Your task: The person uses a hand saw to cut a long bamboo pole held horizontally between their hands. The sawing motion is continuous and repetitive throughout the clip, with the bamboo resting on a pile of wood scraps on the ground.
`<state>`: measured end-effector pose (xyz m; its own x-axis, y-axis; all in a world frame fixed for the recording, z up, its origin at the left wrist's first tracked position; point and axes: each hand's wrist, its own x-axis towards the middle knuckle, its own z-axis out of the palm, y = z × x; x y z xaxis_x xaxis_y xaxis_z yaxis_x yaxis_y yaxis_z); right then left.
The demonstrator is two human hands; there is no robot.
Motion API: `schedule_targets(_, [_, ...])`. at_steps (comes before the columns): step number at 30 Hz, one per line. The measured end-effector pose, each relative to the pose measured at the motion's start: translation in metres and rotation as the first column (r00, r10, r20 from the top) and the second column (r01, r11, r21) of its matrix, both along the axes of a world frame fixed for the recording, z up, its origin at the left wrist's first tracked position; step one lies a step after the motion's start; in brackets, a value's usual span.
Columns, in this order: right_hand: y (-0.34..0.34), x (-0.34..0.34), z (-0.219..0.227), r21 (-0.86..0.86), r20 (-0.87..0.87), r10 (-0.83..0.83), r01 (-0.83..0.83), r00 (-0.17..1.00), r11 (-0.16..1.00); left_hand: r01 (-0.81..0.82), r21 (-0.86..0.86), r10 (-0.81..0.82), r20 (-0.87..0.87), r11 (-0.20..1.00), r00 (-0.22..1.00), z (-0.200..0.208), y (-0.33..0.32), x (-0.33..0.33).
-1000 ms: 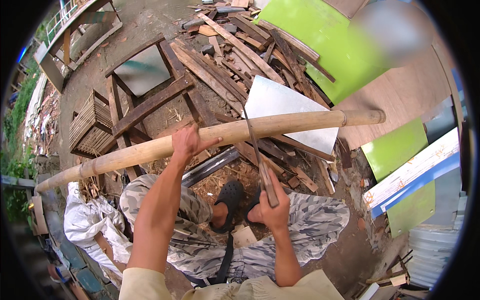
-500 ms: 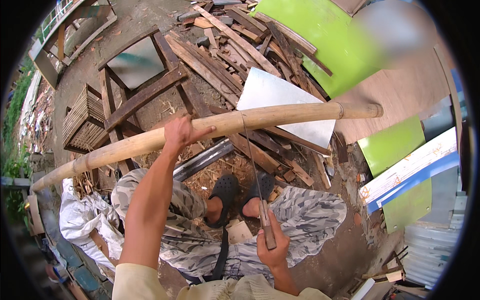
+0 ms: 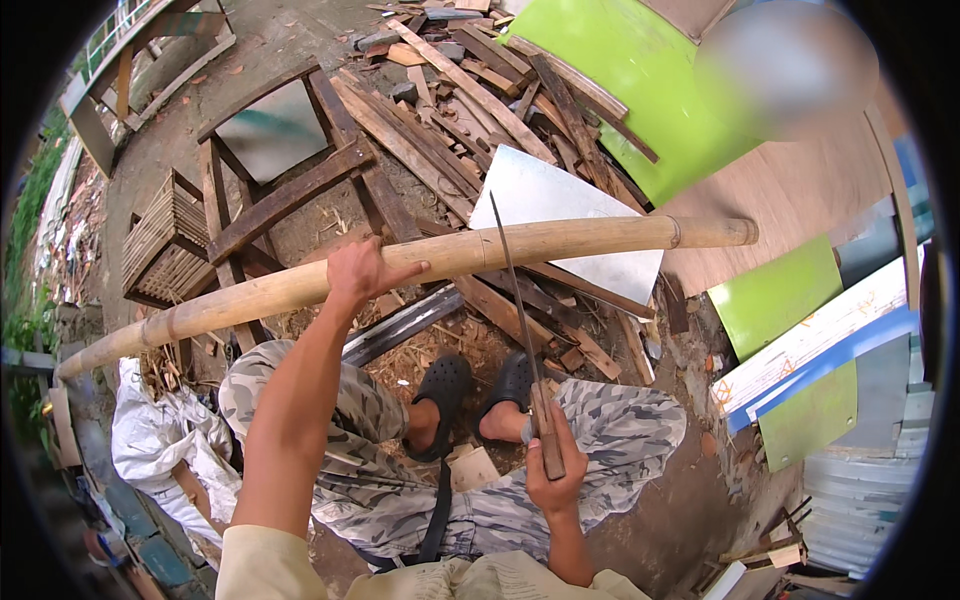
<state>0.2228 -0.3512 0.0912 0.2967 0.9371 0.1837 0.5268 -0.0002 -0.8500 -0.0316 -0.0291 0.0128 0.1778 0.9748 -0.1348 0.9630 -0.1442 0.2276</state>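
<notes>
A long bamboo pole (image 3: 555, 238) lies crosswise in front of me, slightly bowed in view, running from the left edge to a cut end at the right. My left hand (image 3: 362, 272) grips it from above near the middle, its thumb stretched along the pole to the right. My right hand (image 3: 557, 480) is closed around the wooden handle of a machete (image 3: 521, 310). Its long narrow blade points away from me and crosses the pole right of my left hand, the tip reaching past the far side. A thin line marks the bamboo near the blade.
A dark wooden frame (image 3: 290, 205) stands beyond the pole at left, beside a slatted crate (image 3: 165, 245). Scrap lumber (image 3: 440, 130) is heaped ahead, with a white panel (image 3: 545, 185) on it. Green sheets (image 3: 690, 130) and corrugated metal (image 3: 850, 505) lie right. A white sack (image 3: 165, 430) sits left.
My right hand has moved slightly forward and right, and the machete's tip has slid from the pole to beyond its far side. My left hand keeps its grip.
</notes>
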Motion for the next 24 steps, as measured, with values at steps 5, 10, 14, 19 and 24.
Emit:
schedule_targets(5, [0.002,-0.002,-0.016,-0.037,-0.054,0.042,-0.044,0.998,0.998,-0.022,-0.052,0.021,-0.023,0.998,1.0,0.012,-0.005,0.004])
schedule_targets(10, [-0.016,-0.01,-0.013,-0.097,-0.062,0.007,-0.013,0.998,0.995,-0.02,0.002,0.02,0.018,1.0,1.0,0.003,-0.007,0.001])
schedule_targets(14, [-0.027,-0.01,-0.007,-0.15,-0.084,0.012,-0.024,0.996,0.988,0.0,0.027,-0.001,0.018,1.0,1.0,0.004,-0.008,0.0])
schedule_targets(19, [0.007,-0.022,-0.004,-0.024,-0.038,0.006,-0.007,0.999,1.0,0.001,0.074,-0.001,0.003,0.997,1.0,0.005,-0.008,0.001])
schedule_targets(24, [0.111,-0.013,-0.001,-0.172,-0.231,-0.008,-0.033,0.973,0.985,-0.007,0.078,0.007,-0.004,0.997,1.0,0.004,-0.008,0.002])
